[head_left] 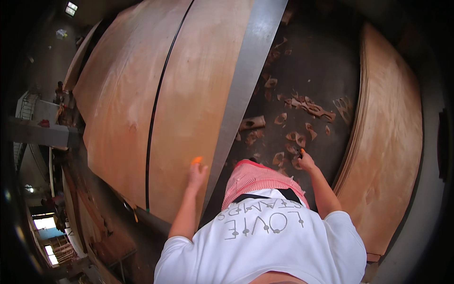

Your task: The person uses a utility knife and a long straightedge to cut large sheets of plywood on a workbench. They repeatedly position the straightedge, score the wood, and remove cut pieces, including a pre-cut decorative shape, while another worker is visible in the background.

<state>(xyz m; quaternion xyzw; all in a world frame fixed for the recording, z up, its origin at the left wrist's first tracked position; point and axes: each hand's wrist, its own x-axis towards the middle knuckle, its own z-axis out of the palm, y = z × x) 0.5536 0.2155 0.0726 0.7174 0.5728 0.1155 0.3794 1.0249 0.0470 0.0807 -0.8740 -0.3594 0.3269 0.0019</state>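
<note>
My left hand (pixel 197 176) is over the near right part of a broad sheet of pale wood veneer (pixel 189 99). Motion smears its fingers, and a bright orange patch (pixel 196 160) shows at their tips. I cannot tell whether the hand touches the sheet. Out to the right, my right hand (pixel 306 162) is closed above the dark floor. A small dark thing with an orange part (pixel 301 152) sticks out of its fingers, too small to name. A black line (pixel 158 94) runs lengthwise across the veneer surface, and a grey metal strip (pixel 246 71) borders its right side.
Torn veneer scraps (pixel 309 106) litter the dark floor (pixel 326 61) between the metal strip and a tall stack of veneer sheets (pixel 388 132) on the right. A grey beam (pixel 40 133) and more wood sheets stand at the far left.
</note>
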